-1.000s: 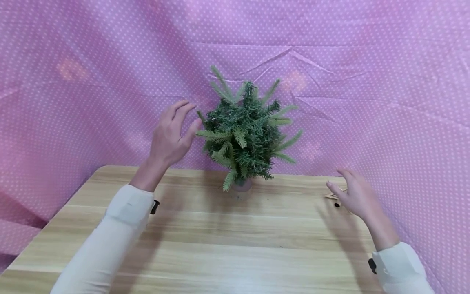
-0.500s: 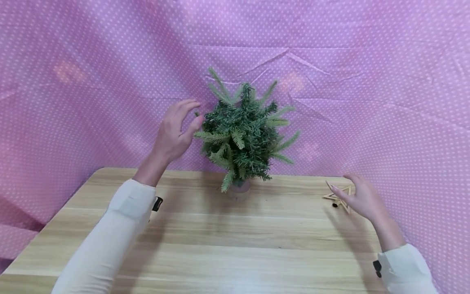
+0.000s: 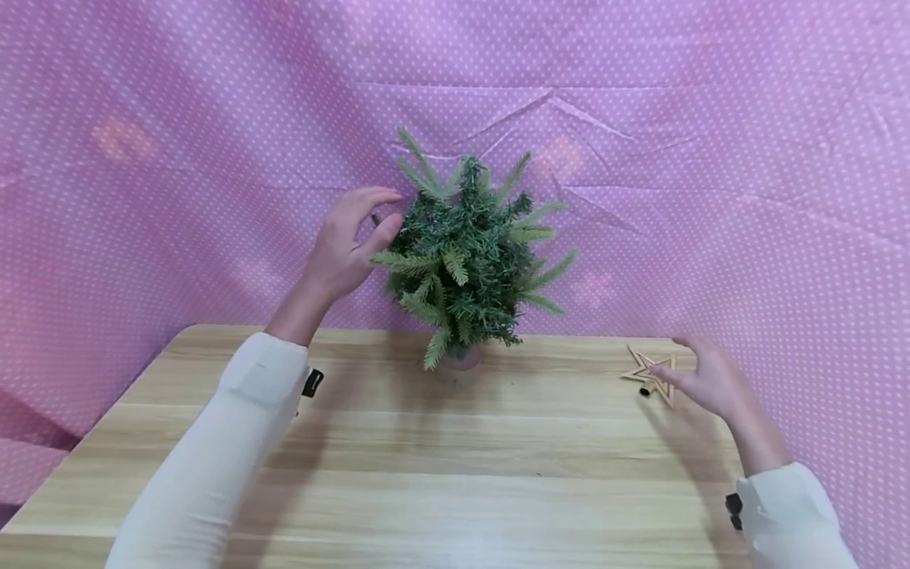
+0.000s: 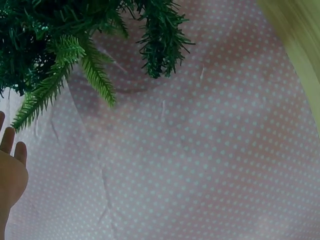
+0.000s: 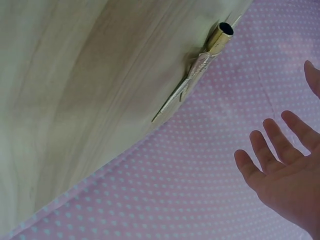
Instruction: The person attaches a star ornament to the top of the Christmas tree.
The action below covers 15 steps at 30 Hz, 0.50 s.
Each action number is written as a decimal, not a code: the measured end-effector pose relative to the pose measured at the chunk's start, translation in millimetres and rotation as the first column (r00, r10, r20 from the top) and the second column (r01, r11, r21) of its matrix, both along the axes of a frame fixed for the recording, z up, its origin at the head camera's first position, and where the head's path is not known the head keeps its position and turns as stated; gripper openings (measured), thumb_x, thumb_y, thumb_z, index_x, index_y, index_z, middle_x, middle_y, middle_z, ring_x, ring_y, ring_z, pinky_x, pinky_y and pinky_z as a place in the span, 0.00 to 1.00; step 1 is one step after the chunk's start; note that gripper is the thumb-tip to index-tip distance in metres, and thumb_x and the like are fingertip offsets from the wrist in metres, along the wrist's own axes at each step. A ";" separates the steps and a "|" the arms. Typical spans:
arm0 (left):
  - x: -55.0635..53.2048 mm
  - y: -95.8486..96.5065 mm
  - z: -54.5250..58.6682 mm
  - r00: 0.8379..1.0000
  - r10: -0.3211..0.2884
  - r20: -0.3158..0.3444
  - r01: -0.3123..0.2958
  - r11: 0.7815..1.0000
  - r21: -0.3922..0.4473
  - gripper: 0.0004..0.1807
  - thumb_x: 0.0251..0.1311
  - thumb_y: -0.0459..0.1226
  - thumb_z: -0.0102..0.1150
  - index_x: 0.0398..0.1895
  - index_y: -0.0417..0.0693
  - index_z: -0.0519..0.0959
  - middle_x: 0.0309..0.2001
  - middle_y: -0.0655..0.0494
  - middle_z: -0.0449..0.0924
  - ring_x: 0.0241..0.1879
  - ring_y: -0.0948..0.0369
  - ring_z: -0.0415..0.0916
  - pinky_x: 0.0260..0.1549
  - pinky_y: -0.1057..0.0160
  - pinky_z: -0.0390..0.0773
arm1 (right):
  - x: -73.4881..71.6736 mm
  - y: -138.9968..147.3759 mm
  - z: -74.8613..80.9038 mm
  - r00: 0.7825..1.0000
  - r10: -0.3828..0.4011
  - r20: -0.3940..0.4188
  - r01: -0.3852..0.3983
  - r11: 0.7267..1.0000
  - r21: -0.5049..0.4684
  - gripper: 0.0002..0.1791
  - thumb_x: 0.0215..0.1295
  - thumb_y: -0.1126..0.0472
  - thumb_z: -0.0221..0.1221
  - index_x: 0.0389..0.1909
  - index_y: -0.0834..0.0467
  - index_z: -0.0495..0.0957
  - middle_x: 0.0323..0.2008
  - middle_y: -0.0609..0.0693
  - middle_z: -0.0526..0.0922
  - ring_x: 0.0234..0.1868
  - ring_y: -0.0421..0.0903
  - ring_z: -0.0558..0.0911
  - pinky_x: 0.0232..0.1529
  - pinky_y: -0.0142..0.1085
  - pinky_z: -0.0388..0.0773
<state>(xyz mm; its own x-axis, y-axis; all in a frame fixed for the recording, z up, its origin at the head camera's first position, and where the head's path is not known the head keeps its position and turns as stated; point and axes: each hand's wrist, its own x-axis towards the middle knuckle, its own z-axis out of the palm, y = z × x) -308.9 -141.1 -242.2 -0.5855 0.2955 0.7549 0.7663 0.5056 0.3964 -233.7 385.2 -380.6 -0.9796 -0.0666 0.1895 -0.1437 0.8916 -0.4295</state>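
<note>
A small artificial Christmas tree (image 3: 469,261) stands at the back of the table, dark green with lighter sprigs. My left hand (image 3: 337,249) is at its left side, thumb and fingers parted around the outer sprigs. In the left wrist view, the fingertips of the left hand (image 4: 12,180) come close to a branch tip (image 4: 30,107). At the back right lies a gold star tree topper (image 3: 633,374) with a short tube (image 3: 646,390). Over it hovers my right hand (image 3: 714,383), thumb overlapping the star. The right wrist view shows the right hand (image 5: 290,185) with fingers spread, apart from the star (image 5: 192,75).
The tree's pale base (image 3: 460,365) rests on the light wooden table (image 3: 426,506). Pink dotted cloth (image 3: 711,142) hangs behind the table and along both sides. The star lies near the table's back edge.
My left hand has moved right, onto the tree's left sprigs. My right hand has shifted slightly right and down, uncovering more of the star. The head view has moved slightly.
</note>
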 end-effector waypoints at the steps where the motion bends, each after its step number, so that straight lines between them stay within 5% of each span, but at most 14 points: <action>1: -0.8 0.7 0.7 1.000 -0.006 0.007 0.006 1.000 -0.002 0.26 0.71 0.50 0.51 0.64 0.43 0.77 0.65 0.47 0.76 0.66 0.51 0.67 0.69 0.47 0.59 | -0.5 1.0 -0.2 1.000 -0.001 0.005 0.001 1.000 -0.003 0.45 0.67 0.45 0.65 0.69 0.75 0.61 0.66 0.80 0.62 0.65 0.80 0.60 0.60 0.74 0.57; 15: -13.3 12.5 11.9 0.997 -0.039 0.066 0.038 0.999 0.016 0.28 0.67 0.54 0.55 0.59 0.43 0.80 0.60 0.51 0.80 0.62 0.54 0.72 0.65 0.50 0.64 | -1.9 11.5 -5.7 0.996 -0.017 0.083 0.020 0.999 -0.025 0.48 0.67 0.43 0.64 0.68 0.77 0.61 0.66 0.82 0.60 0.65 0.81 0.60 0.58 0.75 0.58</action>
<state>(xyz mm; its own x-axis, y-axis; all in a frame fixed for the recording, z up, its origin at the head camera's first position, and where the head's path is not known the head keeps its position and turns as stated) -322.2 -128.6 -230.3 -0.6230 0.3080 0.7190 0.7567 0.4703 0.4542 -235.6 396.7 -386.2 -0.9931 -0.0445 0.1088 -0.0901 0.8821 -0.4623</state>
